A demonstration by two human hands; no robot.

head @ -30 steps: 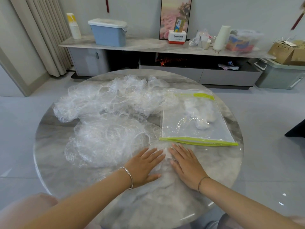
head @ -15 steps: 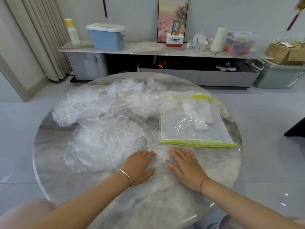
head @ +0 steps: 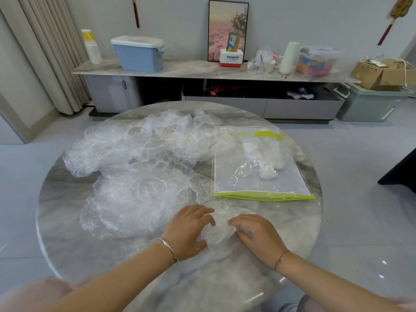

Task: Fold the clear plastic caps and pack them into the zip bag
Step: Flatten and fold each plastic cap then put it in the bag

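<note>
Head view: on the marble table (head: pixel 67 233), the left hand (head: pixel 190 231) and right hand (head: pixel 255 236) curl their fingers round one clear plastic cap (head: pixel 221 230) bunched between them. The zip bag (head: pixel 252 183) lies just beyond the right hand, and the loose caps (head: pixel 144 158) beyond the left.

The right hand (head: pixel 254 235) was motion-blurred at the fingers (head: pixel 242 229); its hold on the clear cap (head: pixel 221 231) could not be determined. That cap's outline merged into the bench (head: pixel 292 226). Folded caps (head: pixel 267 174) inside the zip bag (head: pixel 247 185) were uncountable, as were those in the loose pile (head: pixel 144 154).
</note>
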